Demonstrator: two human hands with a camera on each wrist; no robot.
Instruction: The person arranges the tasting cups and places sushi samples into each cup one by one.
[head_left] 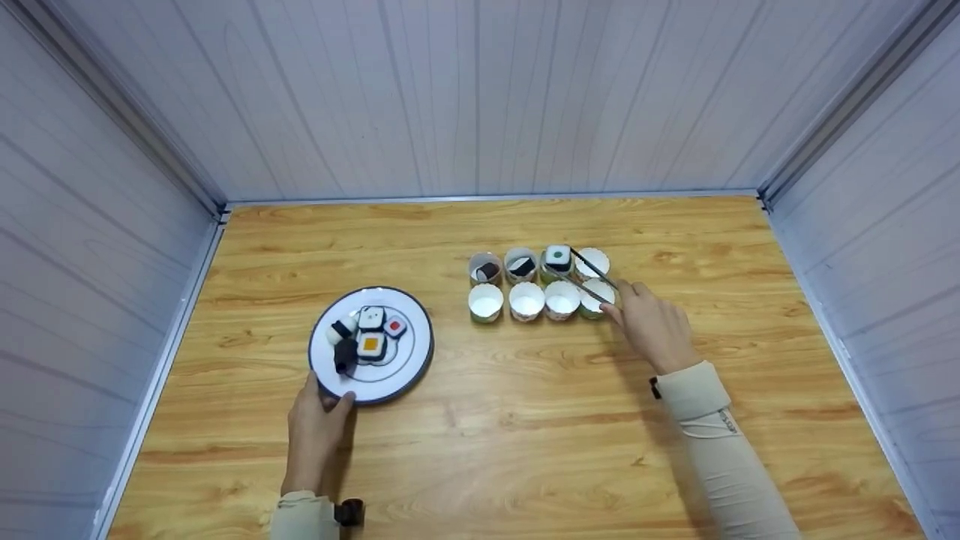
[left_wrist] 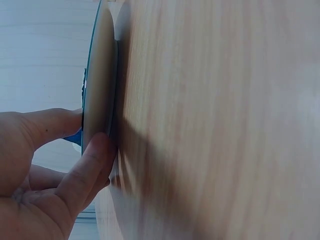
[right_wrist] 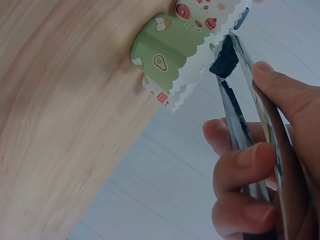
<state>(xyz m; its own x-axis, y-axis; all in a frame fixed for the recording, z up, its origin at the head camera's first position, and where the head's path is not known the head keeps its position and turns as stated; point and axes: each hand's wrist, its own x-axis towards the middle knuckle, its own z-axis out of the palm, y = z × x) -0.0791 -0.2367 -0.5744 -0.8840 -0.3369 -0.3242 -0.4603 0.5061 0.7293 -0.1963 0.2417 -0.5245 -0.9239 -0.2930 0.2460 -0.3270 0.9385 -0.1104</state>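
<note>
My left hand (head_left: 319, 431) grips the near left rim of a white, dark-rimmed plate (head_left: 412, 315), thumb on top and fingers at its underside in the left wrist view. Several toy sushi pieces sit on the plate, among them a roll with an orange centre (head_left: 371, 346) and a small one with a red centre (head_left: 395, 325). My right hand (head_left: 656, 330) holds metal tongs (right_wrist: 272, 132). Between their tips is a white-topped sushi roll (head_left: 558, 256) with a green dot, right over a back-row paper cup (head_left: 550, 277).
Paper cups stand in two rows. The two left back cups hold a dark piece (head_left: 487, 271) and a black-and-white piece (head_left: 521, 266). White insides show in the front cups, such as the leftmost cup (head_left: 486, 301). Pale panel walls (head_left: 480, 97) enclose the wooden table (head_left: 495, 450).
</note>
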